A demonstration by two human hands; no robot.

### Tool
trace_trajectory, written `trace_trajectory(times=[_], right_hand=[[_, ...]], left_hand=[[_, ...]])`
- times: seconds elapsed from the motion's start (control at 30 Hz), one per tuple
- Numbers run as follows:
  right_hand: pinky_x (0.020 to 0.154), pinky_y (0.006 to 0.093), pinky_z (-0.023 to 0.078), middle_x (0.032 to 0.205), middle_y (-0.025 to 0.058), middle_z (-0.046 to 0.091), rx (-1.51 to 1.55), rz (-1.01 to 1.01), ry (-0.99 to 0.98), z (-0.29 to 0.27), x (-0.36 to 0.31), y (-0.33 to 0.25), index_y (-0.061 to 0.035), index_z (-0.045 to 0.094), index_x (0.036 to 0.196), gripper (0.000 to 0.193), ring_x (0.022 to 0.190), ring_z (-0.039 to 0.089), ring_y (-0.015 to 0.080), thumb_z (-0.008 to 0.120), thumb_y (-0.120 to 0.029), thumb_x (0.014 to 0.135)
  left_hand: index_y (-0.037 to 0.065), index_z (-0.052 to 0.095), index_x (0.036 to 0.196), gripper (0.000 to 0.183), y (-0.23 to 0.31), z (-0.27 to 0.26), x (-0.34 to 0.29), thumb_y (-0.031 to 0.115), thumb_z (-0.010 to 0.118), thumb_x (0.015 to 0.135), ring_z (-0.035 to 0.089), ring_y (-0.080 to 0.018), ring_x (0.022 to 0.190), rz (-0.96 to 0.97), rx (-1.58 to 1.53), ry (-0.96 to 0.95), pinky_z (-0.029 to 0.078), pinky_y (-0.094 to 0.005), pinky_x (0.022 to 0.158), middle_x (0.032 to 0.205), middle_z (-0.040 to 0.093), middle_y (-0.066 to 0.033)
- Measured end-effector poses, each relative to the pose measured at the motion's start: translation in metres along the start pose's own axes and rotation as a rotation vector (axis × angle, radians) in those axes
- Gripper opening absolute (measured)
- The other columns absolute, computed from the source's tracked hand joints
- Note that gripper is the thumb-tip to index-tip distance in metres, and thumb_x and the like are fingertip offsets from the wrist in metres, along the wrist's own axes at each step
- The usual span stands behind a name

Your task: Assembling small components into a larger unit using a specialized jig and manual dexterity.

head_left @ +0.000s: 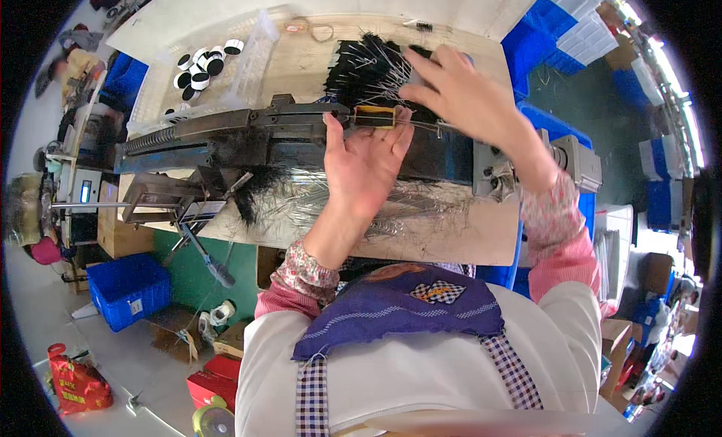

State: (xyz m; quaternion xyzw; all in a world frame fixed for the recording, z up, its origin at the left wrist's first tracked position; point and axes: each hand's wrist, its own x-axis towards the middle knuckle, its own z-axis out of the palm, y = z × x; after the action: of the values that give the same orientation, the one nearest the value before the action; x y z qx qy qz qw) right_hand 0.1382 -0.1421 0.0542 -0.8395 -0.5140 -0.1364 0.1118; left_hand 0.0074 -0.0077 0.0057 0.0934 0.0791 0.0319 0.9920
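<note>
Palm up, my left hand [362, 168] reaches the long dark metal machine [301, 121], with its thumb and fingers apart. Its fingertips are at a small yellow-edged dark slot [374, 117] on the machine, and I see nothing gripped in it. My right hand [470, 98] hovers at the right edge of a pile of thin wire brushes with black bristles [365, 72], its fingers stretched and spread. Thin wires run rightward from the slot below this hand. Whether its fingertips touch the pile I cannot tell.
A clear plastic tray [259, 57] with several black-and-white round pieces stands at the back left. Loose wires [391, 211] litter the bench's front. A metal bracket [169, 200] juts out at the left. Blue crates [526, 50] stand at the right, beside a motor-like unit [575, 162].
</note>
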Motion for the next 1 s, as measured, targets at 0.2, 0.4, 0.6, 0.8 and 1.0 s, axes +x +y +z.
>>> trace_trajectory(times=[0.2, 0.4, 0.6, 0.8, 1.0], right_hand=[[0.069, 0.0378, 0.049, 0.085, 0.013, 0.059, 0.343, -0.065, 0.207, 0.01, -0.001, -0.051, -0.0066, 0.068, 0.095, 0.02, 0.076, 0.058, 0.0305, 0.06, -0.007, 0.076], [0.068, 0.0371, 0.049, 0.077, 0.01, 0.06, 0.483, 0.067, 0.092, 0.01, 0.008, -0.038, -0.0051, 0.068, 0.086, 0.012, 0.076, 0.06, 0.0295, 0.065, -0.01, 0.077], [0.071, 0.0376, 0.049, 0.079, 0.0085, 0.061, 0.368, -0.012, 0.086, 0.005, 0.01, -0.035, -0.0079, 0.069, 0.085, 0.011, 0.078, 0.061, 0.0283, 0.065, -0.012, 0.076], [0.074, 0.0375, 0.049, 0.081, 0.0083, 0.061, 0.365, -0.06, 0.116, 0.01, 0.009, -0.027, -0.009, 0.067, 0.089, 0.013, 0.081, 0.061, 0.0282, 0.064, -0.014, 0.077], [0.06, 0.0416, 0.052, 0.075, 0.0154, 0.064, 0.231, 0.106, 0.166, -0.02, -0.003, -0.059, -0.0035, 0.056, 0.095, 0.016, 0.071, 0.065, 0.0336, 0.058, -0.015, 0.083]], left_hand=[[-0.008, 0.043, 0.122, 0.073, -0.002, 0.0, -0.007, 0.058, 0.031, 0.095, 0.043, -0.0303, 0.124, 0.012, -0.075, 0.029, 0.033, -0.0409, 0.108, 0.126, 0.049, -0.0196], [-0.006, 0.04, 0.126, 0.069, -0.003, -0.006, -0.017, 0.056, 0.03, 0.096, 0.04, -0.027, 0.127, 0.099, 0.005, -0.002, 0.028, -0.0392, 0.111, 0.131, 0.046, -0.0172], [-0.004, 0.04, 0.125, 0.067, 0.002, 0.0, -0.014, 0.056, 0.032, 0.096, 0.041, -0.0236, 0.126, 0.093, 0.122, -0.024, 0.028, -0.0383, 0.111, 0.13, 0.046, -0.0146], [-0.01, 0.036, 0.126, 0.072, 0.002, 0.002, -0.012, 0.055, 0.032, 0.096, 0.037, -0.0328, 0.13, 0.078, 0.114, 0.016, 0.024, -0.0429, 0.114, 0.131, 0.043, -0.022], [-0.008, 0.043, 0.115, 0.067, 0.004, -0.004, -0.017, 0.054, 0.031, 0.096, 0.04, -0.0345, 0.126, 0.11, 0.127, 0.037, 0.025, -0.046, 0.112, 0.123, 0.048, -0.0219]])
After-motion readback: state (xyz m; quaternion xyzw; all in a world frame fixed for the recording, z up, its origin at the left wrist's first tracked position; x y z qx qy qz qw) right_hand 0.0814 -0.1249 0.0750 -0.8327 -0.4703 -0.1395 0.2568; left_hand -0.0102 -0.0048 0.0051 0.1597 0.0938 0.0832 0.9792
